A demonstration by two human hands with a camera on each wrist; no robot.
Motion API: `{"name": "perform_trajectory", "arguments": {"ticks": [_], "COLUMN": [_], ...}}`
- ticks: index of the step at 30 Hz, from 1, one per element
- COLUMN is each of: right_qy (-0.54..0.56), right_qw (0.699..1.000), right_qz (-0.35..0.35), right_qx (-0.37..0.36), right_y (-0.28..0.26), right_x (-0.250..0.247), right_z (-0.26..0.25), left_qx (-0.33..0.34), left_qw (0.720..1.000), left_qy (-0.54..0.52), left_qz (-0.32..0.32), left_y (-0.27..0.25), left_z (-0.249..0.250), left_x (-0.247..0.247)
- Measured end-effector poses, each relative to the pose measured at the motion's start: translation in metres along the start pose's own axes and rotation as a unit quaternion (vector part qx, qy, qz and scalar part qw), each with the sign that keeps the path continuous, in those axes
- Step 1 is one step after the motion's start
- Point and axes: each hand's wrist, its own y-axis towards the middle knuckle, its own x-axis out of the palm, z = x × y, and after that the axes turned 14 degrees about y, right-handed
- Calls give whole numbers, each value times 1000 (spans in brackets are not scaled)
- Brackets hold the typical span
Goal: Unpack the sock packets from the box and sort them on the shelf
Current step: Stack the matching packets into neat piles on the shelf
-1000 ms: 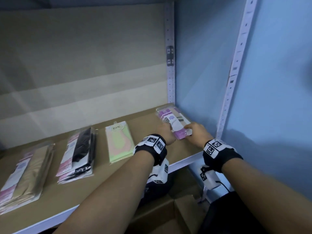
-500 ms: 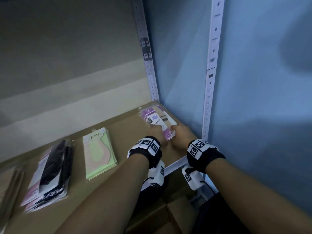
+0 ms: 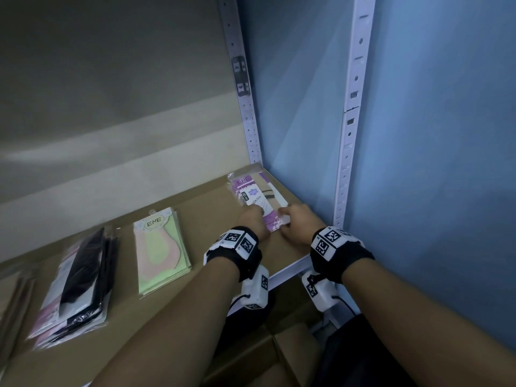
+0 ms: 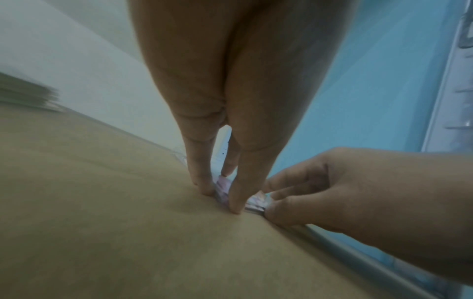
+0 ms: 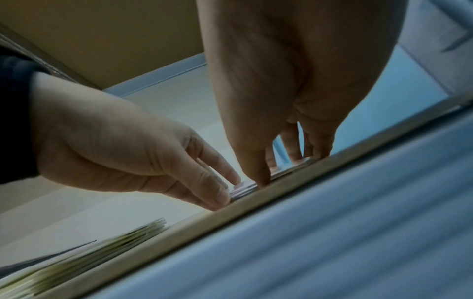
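Observation:
A stack of purple-and-white sock packets (image 3: 252,192) lies flat at the right end of the brown shelf (image 3: 209,213), close to the blue side wall. Both hands sit at its near end. My left hand (image 3: 252,222) sets straight fingers against the near left corner; in the left wrist view the left hand (image 4: 222,200) has thumb and finger pointing down on either side of the packets (image 4: 256,200). My right hand (image 3: 293,219) has curled fingers on the near right corner, and the right hand (image 4: 276,204) pinches the stack's end between thumb and fingertips.
Further left on the shelf lie green-and-pink packets (image 3: 160,252), black-sock packets (image 3: 81,280) and beige packets (image 3: 14,297) at the frame's edge. A white perforated upright (image 3: 349,135) stands at the shelf's right front corner. A cardboard box (image 3: 279,356) sits below the shelf.
Both hands have stayed at the near end of the purple stack. The view has swung right and closer, so the beige packets have slid almost out of view.

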Motion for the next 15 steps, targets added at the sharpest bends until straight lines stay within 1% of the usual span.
{"name": "perform_trajectory", "arguments": {"ticks": [3,6,10,15], "right_qy": [-7,16,30,38], "right_qw": [1000,1000,999,998], "right_qz": [3,-10,-21,-38], "right_qx": [-7,-15,-25,-45], "right_y": [-2,-6,-9,-11], "right_x": [4,12,30,51], "right_z": [-3,-12,-27,-48], "left_qx": [-3,-3,-5,-23], "left_qw": [1000,1000,1000,998], "left_qy": [-5,-9,-30,-59], "left_qz": [5,3,-2,12], "left_y": [-6,-13,-23,-38], "left_z": [-7,-19,-42,-72], "left_x": [1,0,-3,-3]}}
